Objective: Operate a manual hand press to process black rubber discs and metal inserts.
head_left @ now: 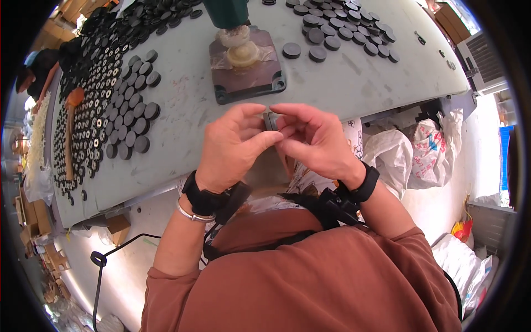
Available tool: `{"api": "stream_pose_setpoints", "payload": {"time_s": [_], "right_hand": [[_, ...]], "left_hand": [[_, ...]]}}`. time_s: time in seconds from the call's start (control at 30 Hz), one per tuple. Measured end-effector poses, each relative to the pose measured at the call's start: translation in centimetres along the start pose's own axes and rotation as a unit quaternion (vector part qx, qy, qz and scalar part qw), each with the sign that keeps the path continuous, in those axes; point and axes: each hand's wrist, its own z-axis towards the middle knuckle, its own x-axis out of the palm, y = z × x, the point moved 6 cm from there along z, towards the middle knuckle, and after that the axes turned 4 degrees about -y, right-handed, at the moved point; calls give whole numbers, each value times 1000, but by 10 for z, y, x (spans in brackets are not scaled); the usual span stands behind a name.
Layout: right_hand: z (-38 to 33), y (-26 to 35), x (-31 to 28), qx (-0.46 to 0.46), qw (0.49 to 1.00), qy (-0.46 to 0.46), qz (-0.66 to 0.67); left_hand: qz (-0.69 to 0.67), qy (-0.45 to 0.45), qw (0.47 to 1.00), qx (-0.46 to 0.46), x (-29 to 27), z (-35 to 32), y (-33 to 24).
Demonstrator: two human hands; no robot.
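Between my fingertips, just in front of the table's near edge, I hold a small dark grey round disc (269,121) turned on its edge. My left hand (235,135) grips it from the left with thumb and fingers. From the right, my right hand (312,133) closes its fingers on the same disc. Straight beyond my hands stands a press (247,66) with a dark green head over a pale yellowish round die on a flat base.
Grey discs (131,110) lie in rows at left, beside smaller ring-shaped parts (91,113) and an orange-headed hammer (70,133). More discs (343,27) sit at back right. White sacks (428,149) stand right of the table (182,105). Another person (38,74) is at far left.
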Motion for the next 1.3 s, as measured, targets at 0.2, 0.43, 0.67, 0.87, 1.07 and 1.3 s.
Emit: {"api": "stream_pose_setpoints", "payload": {"time_s": [0.2, 0.43, 0.67, 0.87, 1.07, 1.3], "right_hand": [[2, 6, -2, -52, 989, 12, -139], [52, 33, -66, -140, 861, -130, -471], [105, 28, -95, -170, 773, -118, -599], [145, 51, -101, -138, 704, -166, -677], [123, 37, -43, -249, 726, 28, -641], [169, 42, -83, -198, 676, -45, -708]], "left_hand": [[19, 19, 999, -25, -3, 1, 1], [49, -10, 999, -20, -22, -5, 0], [87, -27, 996, -16, -44, -20, 5], [108, -62, 992, 8, -64, -38, 2], [264, -146, 953, 28, -94, -48, -14], [595, -288, 734, 151, -150, -26, -23]]}}
